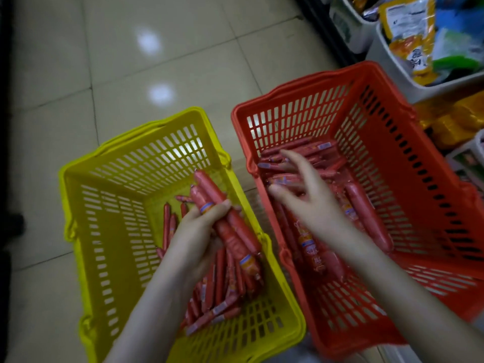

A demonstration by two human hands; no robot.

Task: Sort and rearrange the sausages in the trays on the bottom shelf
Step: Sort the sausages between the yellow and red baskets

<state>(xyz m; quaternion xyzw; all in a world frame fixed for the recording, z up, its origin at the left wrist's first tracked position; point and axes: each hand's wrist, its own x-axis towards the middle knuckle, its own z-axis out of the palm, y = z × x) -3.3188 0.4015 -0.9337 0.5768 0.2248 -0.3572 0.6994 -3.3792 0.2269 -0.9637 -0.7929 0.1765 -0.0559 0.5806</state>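
Observation:
My left hand (pixel 199 231) grips a bunch of thick red sausages (pixel 222 218) above the yellow basket (pixel 110 210). Several thin red sausages (pixel 217 292) lie on that basket's floor beneath it. My right hand (pixel 309 195) reaches into the red basket (pixel 408 179) with fingers spread over a heap of red sausages (pixel 309 150); it holds nothing that I can see. A thick sausage (pixel 366 213) lies to the right of that hand, and labelled sausages (pixel 311 252) lie under my wrist.
Both baskets stand on a pale tiled floor (pixel 131 61). At the upper right, white shelf trays (pixel 387 56) hold colourful snack packets (pixel 413 30). Yellow packets (pixel 450 113) lie just right of the red basket.

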